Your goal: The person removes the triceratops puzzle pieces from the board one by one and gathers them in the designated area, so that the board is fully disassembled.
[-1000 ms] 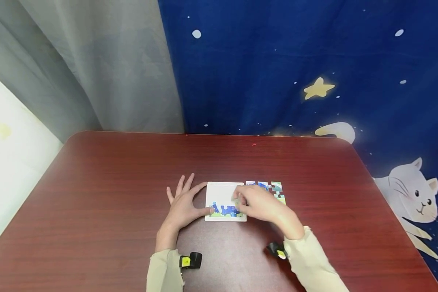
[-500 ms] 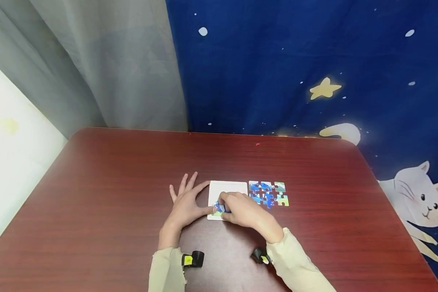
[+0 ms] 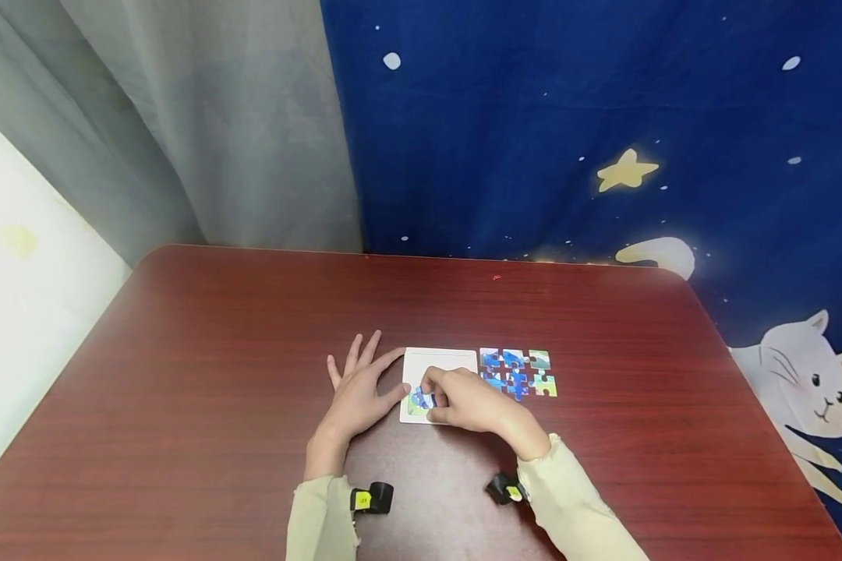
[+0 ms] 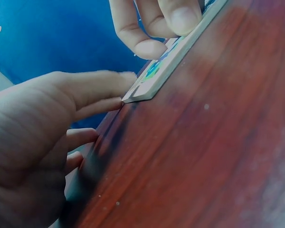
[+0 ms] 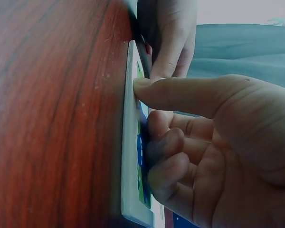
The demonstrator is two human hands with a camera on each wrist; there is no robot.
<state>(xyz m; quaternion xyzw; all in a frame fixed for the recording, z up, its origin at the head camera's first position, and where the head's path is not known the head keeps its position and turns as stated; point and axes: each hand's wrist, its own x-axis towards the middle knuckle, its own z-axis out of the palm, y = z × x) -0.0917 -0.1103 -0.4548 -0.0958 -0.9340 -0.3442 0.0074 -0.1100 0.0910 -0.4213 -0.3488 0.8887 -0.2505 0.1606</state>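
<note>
With the jigsaw tray as the centre of the clock, the nearest things are the two cream sleeves (image 3: 320, 520), at half past seven and four o'clock. A black wrist camera sits at the inner side of each cuff, at seven (image 3: 375, 499) and five (image 3: 502, 489), presumably so each lens faces that hand's work.

The left hand (image 3: 356, 397) lies at nine o'clock, fingers fanned wide, thumb and forefinger touching the tray's left side; it grasps nothing and probably braces the tray against sliding. The right hand (image 3: 466, 397) comes in from four o'clock, its fingers bent over the tray's near half. Its thumb rests on the rim at six, perhaps for leverage while the curled fingertips touch the pieces. Whether it pinches one cannot be told, since the hand covers that spot.

The white jigsaw tray (image 3: 440, 360) lies flat on the reddish-brown surface (image 3: 252, 351), its bare part towards twelve. Blue-and-green jigsaw pieces (image 3: 419, 401) show inside it, towards seven.

Outside, just beside it towards three, loose jigsaw pieces (image 3: 516, 384) lie picture side up in two rows, likely for easy sight and reach by the right hand.

Beyond hang a grey curtain (image 3: 267, 140) at eleven and a starry blue curtain (image 3: 498, 140) at one.
</note>
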